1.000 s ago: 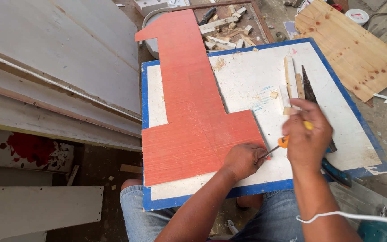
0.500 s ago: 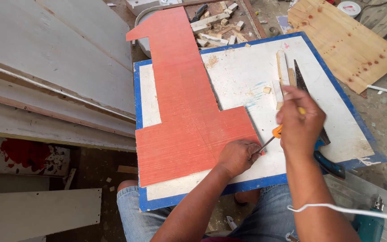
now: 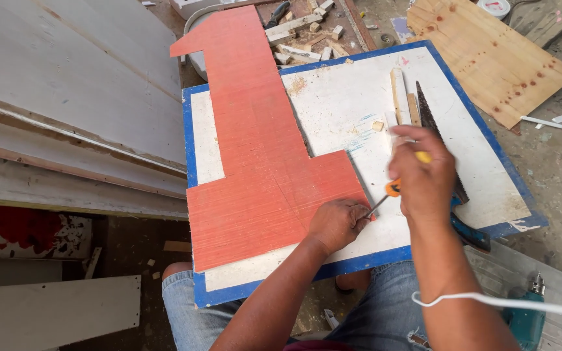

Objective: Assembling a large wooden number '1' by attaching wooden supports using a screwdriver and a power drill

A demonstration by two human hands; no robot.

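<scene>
A large red board cut in the shape of a numeral [image 3: 261,156] lies on a white board with a blue border [image 3: 359,104]. My left hand [image 3: 336,224] rests closed on the red board's lower right corner. My right hand [image 3: 424,179] grips a screwdriver with an orange and yellow handle [image 3: 391,190]; its thin shaft angles down-left, and the tip sits at the red board's edge beside my left fingers.
A hand saw [image 3: 440,143] and thin wood strips [image 3: 398,94] lie on the white board behind my right hand. Large pale panels [image 3: 66,97] lean at left. Wood offcuts [image 3: 307,36], a plywood sheet [image 3: 489,55], a white cable [image 3: 502,302] and a teal drill [image 3: 528,318] lie around.
The view shifted slightly; my hands stay at the red board's corner, with the screwdriver tip held near my left fingers and my right hand moving a little.
</scene>
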